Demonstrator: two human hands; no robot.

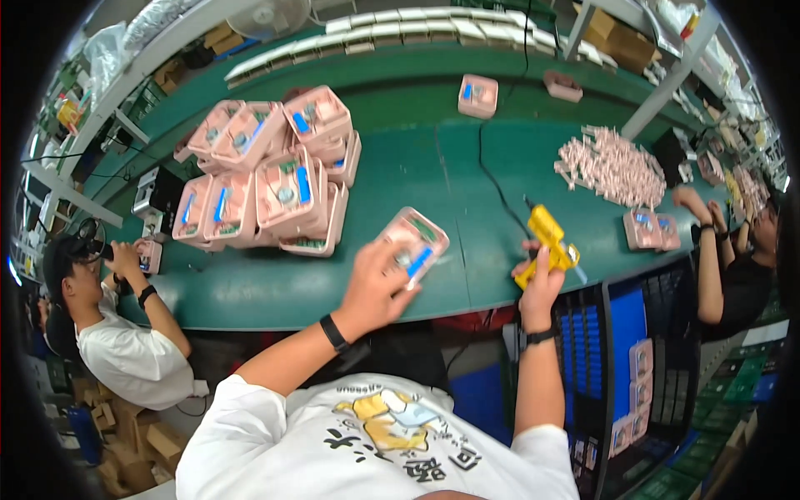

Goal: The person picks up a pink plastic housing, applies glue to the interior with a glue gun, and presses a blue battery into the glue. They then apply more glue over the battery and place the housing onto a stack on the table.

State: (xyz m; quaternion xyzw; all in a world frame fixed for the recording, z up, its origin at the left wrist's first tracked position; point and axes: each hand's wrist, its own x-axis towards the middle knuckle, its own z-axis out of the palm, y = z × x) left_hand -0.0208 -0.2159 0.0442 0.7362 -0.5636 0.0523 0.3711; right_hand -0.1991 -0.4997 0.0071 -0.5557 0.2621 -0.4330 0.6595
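Note:
My left hand [373, 285] is closed on the near left side of a pink plastic housing [429, 231] at the front of the green table. Inside that housing show a green circuit board and a blue block; the hand covers the rest. In my right hand [542, 283] is a yellow glue gun [546, 227], fingers wrapped round its handle. A pale glue stick juts from the gun's rear, and its dark nozzle points up and away from me. The gun is apart from the housing, to its right.
Stacked pink housings [287, 192] stand on the table's left. Small pink parts [612, 167] are heaped at the right, near paired housings [650, 229]. A single housing [477, 96] lies farther back. A black cable [492, 171] crosses the table. People work at both sides.

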